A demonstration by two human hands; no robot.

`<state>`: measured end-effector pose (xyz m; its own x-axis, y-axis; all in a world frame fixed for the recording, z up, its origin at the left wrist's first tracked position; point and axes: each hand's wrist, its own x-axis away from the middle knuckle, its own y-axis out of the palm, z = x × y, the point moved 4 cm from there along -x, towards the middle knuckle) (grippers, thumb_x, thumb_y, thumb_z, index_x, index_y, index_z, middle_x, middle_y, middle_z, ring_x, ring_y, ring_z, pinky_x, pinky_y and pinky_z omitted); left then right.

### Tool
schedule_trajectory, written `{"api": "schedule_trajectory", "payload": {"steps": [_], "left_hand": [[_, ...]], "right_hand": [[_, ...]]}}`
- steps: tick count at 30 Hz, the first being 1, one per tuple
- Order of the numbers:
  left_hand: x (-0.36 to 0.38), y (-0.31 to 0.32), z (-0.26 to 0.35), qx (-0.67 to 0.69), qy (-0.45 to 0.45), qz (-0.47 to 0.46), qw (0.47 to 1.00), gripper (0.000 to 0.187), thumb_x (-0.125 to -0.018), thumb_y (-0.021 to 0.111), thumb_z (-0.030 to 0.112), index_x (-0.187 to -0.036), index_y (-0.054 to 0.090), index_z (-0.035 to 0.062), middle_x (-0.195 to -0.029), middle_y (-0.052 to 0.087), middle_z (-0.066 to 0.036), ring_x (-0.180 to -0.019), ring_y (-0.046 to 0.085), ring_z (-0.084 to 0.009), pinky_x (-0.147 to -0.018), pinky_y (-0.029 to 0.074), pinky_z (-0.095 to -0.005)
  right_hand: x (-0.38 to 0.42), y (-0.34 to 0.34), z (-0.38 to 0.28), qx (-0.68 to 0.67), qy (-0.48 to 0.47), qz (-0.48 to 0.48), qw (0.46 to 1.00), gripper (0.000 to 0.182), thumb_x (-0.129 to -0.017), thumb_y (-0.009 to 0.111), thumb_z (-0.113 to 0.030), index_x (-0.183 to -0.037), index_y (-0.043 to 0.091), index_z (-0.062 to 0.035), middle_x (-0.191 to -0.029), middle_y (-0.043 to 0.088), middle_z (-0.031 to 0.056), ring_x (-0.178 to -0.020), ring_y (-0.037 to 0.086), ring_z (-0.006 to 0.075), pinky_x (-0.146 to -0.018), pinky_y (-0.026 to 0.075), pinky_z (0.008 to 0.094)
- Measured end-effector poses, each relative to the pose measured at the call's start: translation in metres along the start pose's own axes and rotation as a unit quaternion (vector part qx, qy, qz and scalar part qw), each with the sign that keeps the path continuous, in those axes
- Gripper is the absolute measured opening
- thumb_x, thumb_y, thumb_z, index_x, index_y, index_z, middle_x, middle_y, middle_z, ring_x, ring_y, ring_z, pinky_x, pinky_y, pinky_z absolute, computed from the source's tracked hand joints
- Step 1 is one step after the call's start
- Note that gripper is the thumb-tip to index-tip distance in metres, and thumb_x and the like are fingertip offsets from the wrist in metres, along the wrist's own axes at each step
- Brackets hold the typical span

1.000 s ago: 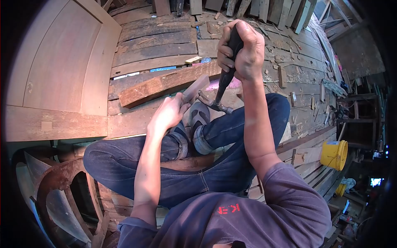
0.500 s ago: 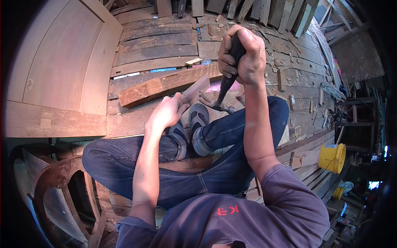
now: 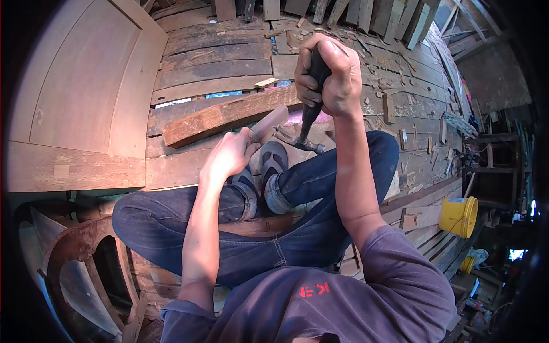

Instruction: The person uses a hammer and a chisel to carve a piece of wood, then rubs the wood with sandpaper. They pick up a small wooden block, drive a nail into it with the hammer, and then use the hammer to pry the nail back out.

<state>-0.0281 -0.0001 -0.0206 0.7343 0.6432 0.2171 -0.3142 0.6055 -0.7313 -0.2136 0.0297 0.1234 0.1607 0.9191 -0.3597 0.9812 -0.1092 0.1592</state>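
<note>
My right hand [image 3: 331,77] is raised, its fingers wrapped round the dark handle of a claw hammer [image 3: 309,121]. The hammer hangs head down, with its metal head close to the end of a short, pale wood piece [image 3: 273,120]. My left hand [image 3: 230,153] is closed on the near end of that piece, above my feet. Fingers cover the gripped end. Just beyond lies a thick reddish-brown wooden beam [image 3: 223,116], set at a slant on the plank floor.
A panelled wooden door [image 3: 86,86] stands at the left, above a curved wooden frame [image 3: 74,243]. Boards [image 3: 366,14] lean at the back. Wood scraps litter the plank floor [image 3: 217,68]. A yellow bucket [image 3: 457,217] stands at the right.
My right hand and the hammer have shifted slightly left. The wood piece in my left hand has tilted a little. The whole view has moved very slightly.
</note>
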Motion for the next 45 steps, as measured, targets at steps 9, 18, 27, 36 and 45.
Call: {"api": "schedule_trajectory", "payload": {"steps": [9, 18, 27, 36, 45], "left_hand": [[-0.002, 0.008, -0.010, 0.010, -0.008, 0.009, 1.000, 0.036, -0.095, 0.059, 0.031, -0.098, 0.052, -0.0046, -0.082, 0.061, -0.033, -0.086, 0.061, -0.0500, -0.072, 0.047, -0.0535], [0.005, 0.001, -0.023, 0.007, -0.055, 0.009, 0.998, 0.040, -0.096, 0.057, 0.035, -0.097, 0.052, -0.0043, -0.085, 0.062, -0.032, -0.088, 0.061, -0.0495, -0.074, 0.047, -0.0536], [-0.004, 0.007, -0.033, 0.020, -0.056, -0.044, 0.997, 0.041, -0.096, 0.057, 0.037, -0.103, 0.054, -0.0037, -0.092, 0.064, -0.031, -0.096, 0.062, -0.0468, -0.080, 0.049, -0.0518], [-0.004, 0.019, -0.024, -0.039, -0.080, 0.010, 0.996, 0.033, -0.095, 0.057, 0.029, -0.105, 0.052, -0.0021, -0.090, 0.065, -0.028, -0.091, 0.064, -0.0444, -0.077, 0.052, -0.0517], [-0.007, 0.021, -0.014, -0.095, -0.102, 0.074, 0.987, 0.032, -0.094, 0.059, 0.028, -0.105, 0.050, 0.0001, -0.088, 0.065, -0.025, -0.087, 0.065, -0.0446, -0.074, 0.053, -0.0529]], "right_hand": [[0.009, 0.037, 0.012, 0.042, -0.049, -0.092, 0.994, 0.030, -0.095, 0.056, -0.026, -0.083, 0.058, 0.0011, -0.056, 0.049, 0.0006, -0.045, 0.041, 0.0053, -0.040, 0.031, 0.0240], [0.013, 0.057, 0.025, 0.132, -0.124, -0.071, 0.981, 0.024, -0.090, 0.060, -0.020, -0.079, 0.059, 0.0011, -0.053, 0.048, 0.0011, -0.045, 0.043, 0.0077, -0.043, 0.035, 0.0250], [0.008, 0.047, 0.024, 0.060, -0.061, -0.070, 0.994, 0.028, -0.094, 0.054, -0.022, -0.085, 0.057, 0.0044, -0.059, 0.052, 0.0063, -0.044, 0.042, 0.0071, -0.038, 0.035, 0.0229], [0.009, 0.058, 0.039, 0.093, -0.089, -0.081, 0.988, 0.027, -0.097, 0.055, -0.021, -0.085, 0.056, 0.0030, -0.060, 0.052, 0.0019, -0.046, 0.038, 0.0041, -0.039, 0.030, 0.0216], [0.008, 0.056, 0.042, 0.089, -0.098, -0.075, 0.988, 0.027, -0.096, 0.053, -0.020, -0.081, 0.054, 0.0019, -0.057, 0.050, 0.0013, -0.045, 0.036, 0.0037, -0.039, 0.029, 0.0223]]}}
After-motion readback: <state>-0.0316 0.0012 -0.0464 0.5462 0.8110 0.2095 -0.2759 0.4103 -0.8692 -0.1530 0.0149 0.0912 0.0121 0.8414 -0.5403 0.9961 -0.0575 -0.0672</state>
